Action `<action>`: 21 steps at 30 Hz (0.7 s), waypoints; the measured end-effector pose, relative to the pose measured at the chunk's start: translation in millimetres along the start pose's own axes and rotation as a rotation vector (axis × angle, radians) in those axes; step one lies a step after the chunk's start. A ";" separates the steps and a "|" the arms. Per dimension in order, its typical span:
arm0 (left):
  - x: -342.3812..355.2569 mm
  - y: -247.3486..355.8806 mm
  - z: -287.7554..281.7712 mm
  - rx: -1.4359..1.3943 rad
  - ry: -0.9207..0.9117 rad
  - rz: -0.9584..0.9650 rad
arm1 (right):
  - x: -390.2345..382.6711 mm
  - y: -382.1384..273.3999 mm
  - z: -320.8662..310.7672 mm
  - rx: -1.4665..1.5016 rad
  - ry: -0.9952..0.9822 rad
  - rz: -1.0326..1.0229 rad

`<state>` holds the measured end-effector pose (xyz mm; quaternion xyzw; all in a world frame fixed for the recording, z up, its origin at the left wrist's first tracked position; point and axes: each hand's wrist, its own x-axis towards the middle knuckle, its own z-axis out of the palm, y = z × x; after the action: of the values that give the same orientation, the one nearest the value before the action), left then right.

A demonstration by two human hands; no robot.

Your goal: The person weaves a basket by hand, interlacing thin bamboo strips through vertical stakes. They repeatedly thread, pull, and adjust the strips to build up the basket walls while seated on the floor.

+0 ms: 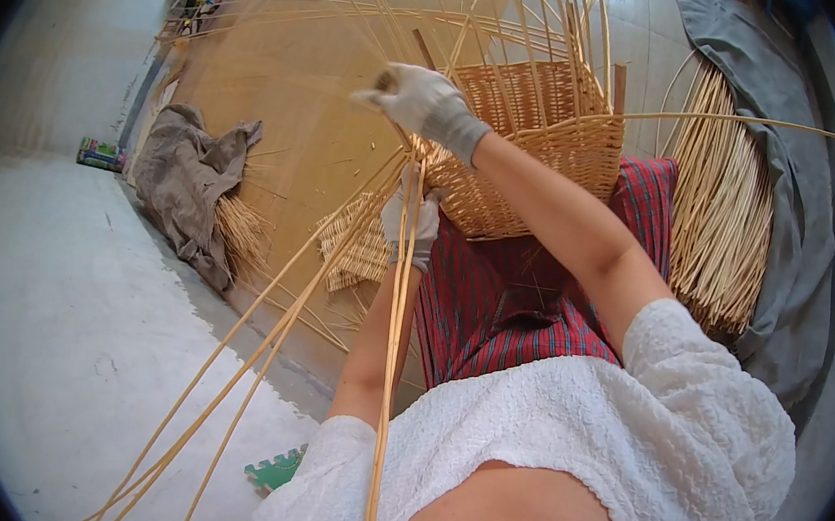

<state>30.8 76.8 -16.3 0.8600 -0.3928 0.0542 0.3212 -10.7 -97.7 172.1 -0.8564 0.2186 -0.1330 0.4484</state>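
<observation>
A half-woven wicker basket (568, 159) rests tilted over my lap, with long upright canes and brown wooden corner posts rising from it. My right hand (418, 100), in a white and grey glove, is over the basket's left side, at a brown post end. Motion smears its fingers, so its grip is unclear. Below it, my gloved left hand (411, 220) is closed at the basket's near left corner, partly hidden behind loose canes. Those long canes (303, 300) run from the corner down past my left arm. One cane (743, 120) sticks out far to the right.
A thick bundle of canes (724, 210) lies right on a grey cloth (810, 258). Leftward, a brown cloth (185, 168) partly covers more canes (240, 228). A small woven piece (358, 255) is on the tan board (302, 99). Striped red cloth (472, 316) covers my lap.
</observation>
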 end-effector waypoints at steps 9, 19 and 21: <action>2.6 24.5 2.6 -0.174 0.053 -0.008 | -32.8 19.2 23.5 0.870 0.477 -0.545; -11.1 21.8 -2.4 -0.035 0.119 0.041 | -113.1 157.8 -4.1 1.147 0.394 -0.254; -27.2 46.4 6.7 -0.048 0.171 0.253 | -135.8 162.3 -18.9 0.924 0.474 -0.057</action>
<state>-22.0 67.7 -7.3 0.7879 -0.4705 0.1579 0.3646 -178.2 -125.6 44.3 -0.5211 0.2091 -0.4182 0.7140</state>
